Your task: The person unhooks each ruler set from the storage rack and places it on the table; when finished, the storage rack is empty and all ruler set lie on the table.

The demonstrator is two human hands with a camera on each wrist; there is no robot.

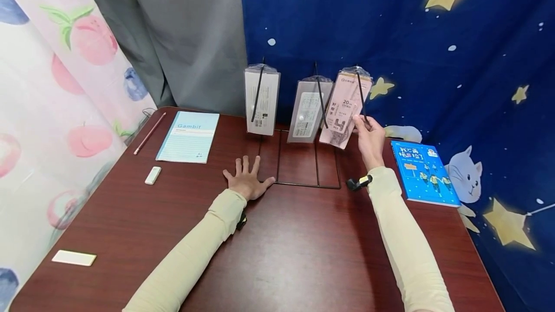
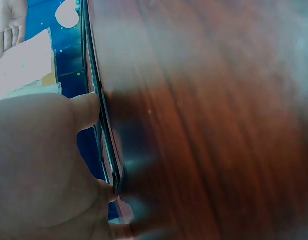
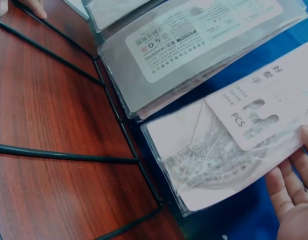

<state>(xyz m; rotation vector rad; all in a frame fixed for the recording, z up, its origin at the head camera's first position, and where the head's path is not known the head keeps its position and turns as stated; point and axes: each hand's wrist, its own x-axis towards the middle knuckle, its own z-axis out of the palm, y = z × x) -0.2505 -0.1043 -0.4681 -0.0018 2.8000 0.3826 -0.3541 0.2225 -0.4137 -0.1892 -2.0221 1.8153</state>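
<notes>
Pink and see-through, the ruler pack (image 1: 344, 110) hangs on the right peg of the black wire rack (image 1: 299, 158), and its bottom swings out toward the person. The right hand (image 1: 369, 136) holds the pack's lower right corner, with fingers pinched on its edge. The right wrist view shows the pack (image 3: 229, 155) has rulers inside, and the fingers (image 3: 294, 185) are at its edge. It looks like the pack is already on its peg, or just about to come off; I cannot tell which. Two more packs hang on the rack: a grey pack (image 1: 307, 115) in the middle and a white pack (image 1: 261, 102) on the left. The left hand (image 1: 247, 182) lies flat and spread on the brown counter (image 1: 282, 254), touching the rack's base at its left side. Right of the rack lies a blue book (image 1: 422, 172). Left of the rack lie a light blue notebook (image 1: 188, 136), a pencil (image 1: 149, 133) and an eraser (image 1: 152, 175).
</notes>
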